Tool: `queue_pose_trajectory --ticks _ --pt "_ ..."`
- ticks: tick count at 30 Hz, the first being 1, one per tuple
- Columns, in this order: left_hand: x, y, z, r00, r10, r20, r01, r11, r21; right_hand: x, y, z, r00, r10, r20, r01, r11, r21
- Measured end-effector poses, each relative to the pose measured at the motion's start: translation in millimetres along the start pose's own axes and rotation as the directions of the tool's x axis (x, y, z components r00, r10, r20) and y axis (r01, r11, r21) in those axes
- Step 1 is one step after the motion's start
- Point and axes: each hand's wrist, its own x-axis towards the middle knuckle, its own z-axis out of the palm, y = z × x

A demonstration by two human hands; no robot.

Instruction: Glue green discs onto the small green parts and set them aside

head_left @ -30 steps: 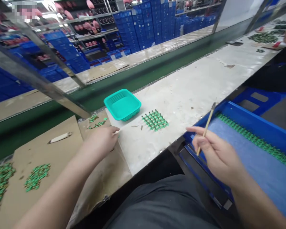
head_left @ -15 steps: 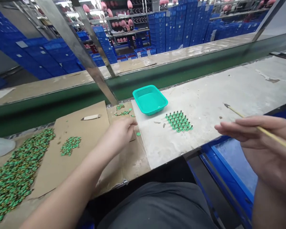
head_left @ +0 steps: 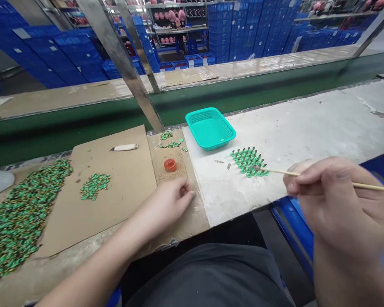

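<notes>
Right hand (head_left: 336, 204) pinches a brush (head_left: 323, 179), tip at the standing green pieces (head_left: 248, 161); left hand (head_left: 169, 204) rests loosely curled, big loose pile (head_left: 16, 217) untouched.

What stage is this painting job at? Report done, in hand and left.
Done, by the look of it: a small cluster of green pieces stands upright on the white bench. In hand: the right hand holds a thin brush, its tip at that cluster; the left hand rests near a red paint cap. Left: the big green pile and a smaller heap on the cardboard.
</notes>
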Motion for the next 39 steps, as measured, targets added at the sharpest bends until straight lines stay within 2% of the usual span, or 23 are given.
queue_pose_trajectory --ticks 3,5,6,8,10,12,15,18,20,22,28,32,39 --pt "-33 -25 13.9 0.993 -0.101 -0.054 0.097 0.993 -0.060 -6 15 17 0.986 0.108 0.123 -0.122 0.986 0.112" --pt "-50 -40 24.8 0.980 -0.125 -0.153 0.116 0.991 -0.066 -7 26 33 0.958 0.198 0.206 -0.227 0.966 0.124" --pt "-56 -47 29.2 0.972 -0.085 -0.221 0.072 0.995 -0.069 -7 31 41 0.943 0.235 0.234 -0.266 0.958 0.109" --pt "-61 -56 35.1 0.930 0.097 -0.354 -0.124 0.991 -0.054 -3 41 58 0.919 0.279 0.278 -0.307 0.949 0.065" --pt "-60 -62 37.9 0.848 0.304 -0.435 -0.340 0.940 -0.007 3 51 76 0.906 0.286 0.313 -0.312 0.950 0.034" --pt "-58 -64 39.7 0.789 0.393 -0.473 -0.427 0.903 0.038 9 60 95 0.895 0.273 0.354 -0.299 0.954 0.020" --pt "-61 -66 43.5 0.751 0.387 -0.534 -0.414 0.907 0.075 17 72 127 0.904 0.198 0.379 -0.208 0.978 -0.013" --pt "-72 -70 48.4 0.715 0.418 -0.560 -0.429 0.895 0.121 25 82 159 0.901 0.044 0.432 0.006 0.994 -0.113" --pt "-78 -73 51.7 0.696 0.462 -0.549 -0.455 0.876 0.160 30 90 177 0.865 -0.048 0.500 0.156 0.972 -0.177" --pt "-81 -75 55.5 0.678 0.488 -0.550 -0.476 0.861 0.178 34 99 191 0.824 -0.097 0.559 0.253 0.944 -0.209" --pt "-82 -76 75.1 0.646 0.428 -0.632 -0.464 0.878 0.121 33 119 205 0.730 -0.171 0.662 0.411 0.884 -0.224" --pt "-81 -76 84.9 0.627 0.411 -0.662 -0.465 0.879 0.106 29 123 206 0.726 -0.151 0.671 0.421 0.870 -0.259" --pt "-80 -75 86.3 0.612 0.395 -0.685 -0.470 0.879 0.087 28 125 205 0.741 -0.089 0.666 0.404 0.851 -0.335"
